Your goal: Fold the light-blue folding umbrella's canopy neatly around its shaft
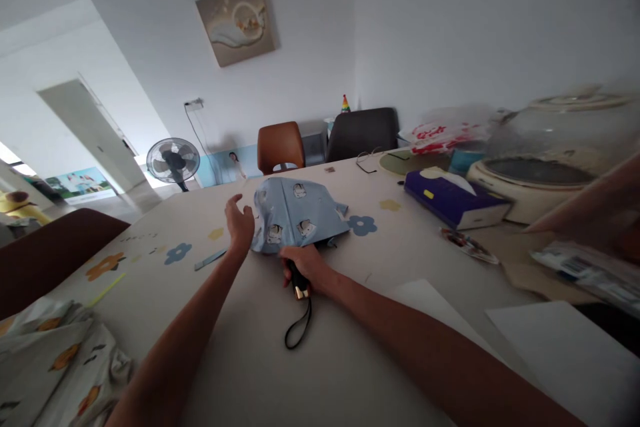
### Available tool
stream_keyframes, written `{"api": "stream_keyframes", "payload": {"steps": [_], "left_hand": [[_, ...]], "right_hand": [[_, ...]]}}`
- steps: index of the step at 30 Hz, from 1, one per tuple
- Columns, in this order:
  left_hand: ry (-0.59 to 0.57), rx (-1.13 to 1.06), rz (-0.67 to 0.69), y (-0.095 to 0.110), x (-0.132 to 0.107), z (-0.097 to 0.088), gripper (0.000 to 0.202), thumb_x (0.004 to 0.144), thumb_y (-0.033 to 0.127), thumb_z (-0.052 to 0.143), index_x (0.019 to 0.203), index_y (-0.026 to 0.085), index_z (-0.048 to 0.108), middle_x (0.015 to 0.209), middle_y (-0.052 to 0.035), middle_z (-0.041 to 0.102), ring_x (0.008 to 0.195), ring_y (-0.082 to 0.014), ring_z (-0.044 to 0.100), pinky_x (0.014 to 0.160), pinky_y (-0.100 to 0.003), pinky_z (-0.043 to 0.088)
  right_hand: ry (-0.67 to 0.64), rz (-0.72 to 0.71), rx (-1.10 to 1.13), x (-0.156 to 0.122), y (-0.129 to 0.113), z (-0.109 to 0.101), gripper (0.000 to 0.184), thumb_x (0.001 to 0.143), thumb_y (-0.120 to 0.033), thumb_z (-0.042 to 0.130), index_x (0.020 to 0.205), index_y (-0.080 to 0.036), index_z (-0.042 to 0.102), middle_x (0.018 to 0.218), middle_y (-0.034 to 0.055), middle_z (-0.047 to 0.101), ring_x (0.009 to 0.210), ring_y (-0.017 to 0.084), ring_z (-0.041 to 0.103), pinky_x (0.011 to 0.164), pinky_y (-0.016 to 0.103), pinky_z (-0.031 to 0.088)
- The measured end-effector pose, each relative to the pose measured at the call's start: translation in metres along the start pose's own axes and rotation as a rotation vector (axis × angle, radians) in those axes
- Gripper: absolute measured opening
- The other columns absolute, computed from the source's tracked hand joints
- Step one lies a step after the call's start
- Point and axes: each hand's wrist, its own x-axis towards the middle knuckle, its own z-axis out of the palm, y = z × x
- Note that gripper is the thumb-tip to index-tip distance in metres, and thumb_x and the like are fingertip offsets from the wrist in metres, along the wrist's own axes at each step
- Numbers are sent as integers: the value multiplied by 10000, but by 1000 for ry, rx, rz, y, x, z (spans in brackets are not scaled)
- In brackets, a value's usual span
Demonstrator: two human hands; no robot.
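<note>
A folding umbrella [295, 213] in light blue fabric with white cartoon figures lies over the table, its canopy loosely collapsed and pointing away from me. My right hand [307, 267] is wrapped round its black handle, which ends in a gold-coloured band and a black wrist loop [299, 333]. On the canopy's left side, my left hand [240, 221] is raised with the fingers apart and slightly curled. It holds nothing, and whether it touches the fabric I cannot tell.
The white table [240, 360] bears flower prints. A purple tissue box [445, 200], glasses [367, 161], a large lidded glass pot [550, 147] and white papers [565, 347] are on the right. Patterned cloth [60, 367] lies at left. Chairs [281, 145] and a fan [173, 161] stand beyond.
</note>
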Motion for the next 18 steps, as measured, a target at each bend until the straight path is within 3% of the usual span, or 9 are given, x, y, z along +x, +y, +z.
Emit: {"api": "stream_keyframes", "payload": {"steps": [4, 8, 11, 14, 18], "left_hand": [[-86, 8, 214, 43, -11, 11, 314, 731, 104, 494, 1027, 207, 514, 1120, -86, 523, 1136, -236, 427, 1003, -352, 281], [-288, 27, 273, 72, -10, 46, 282, 713, 102, 529, 980, 190, 551, 1106, -106, 545, 1145, -269, 415, 1032, -383, 229], [-470, 139, 332, 82, 5, 79, 220, 702, 144, 581, 919, 176, 589, 1071, -132, 583, 1132, -309, 433, 1029, -436, 193], [-588, 395, 354, 84, 18, 107, 118, 719, 236, 605, 794, 145, 621, 1007, -171, 618, 1099, -345, 468, 1018, -502, 154], [-734, 649, 275, 83, 25, 130, 232, 714, 342, 625, 652, 119, 640, 914, -198, 649, 1031, -369, 526, 972, -549, 207]], "right_hand": [[-10, -16, -55, 2, 2, 0, 231, 693, -153, 530, 484, -205, 446, 360, -30, 445, 314, 114, 434, 327, 258, 463], [1, -14, -95, 0, 2, 0, 210, 698, -160, 525, 514, -224, 445, 385, -23, 448, 343, 128, 442, 345, 262, 454], [-2, -19, -119, -1, 1, 1, 201, 702, -174, 496, 513, -221, 447, 380, -15, 446, 339, 129, 435, 347, 263, 447], [2, -3, -120, -1, 3, 1, 216, 696, -169, 492, 491, -210, 436, 360, -26, 440, 313, 110, 418, 337, 247, 446], [-7, 18, -106, 1, 6, 0, 222, 688, -158, 489, 473, -184, 439, 333, -33, 450, 279, 103, 427, 313, 233, 434]]}}
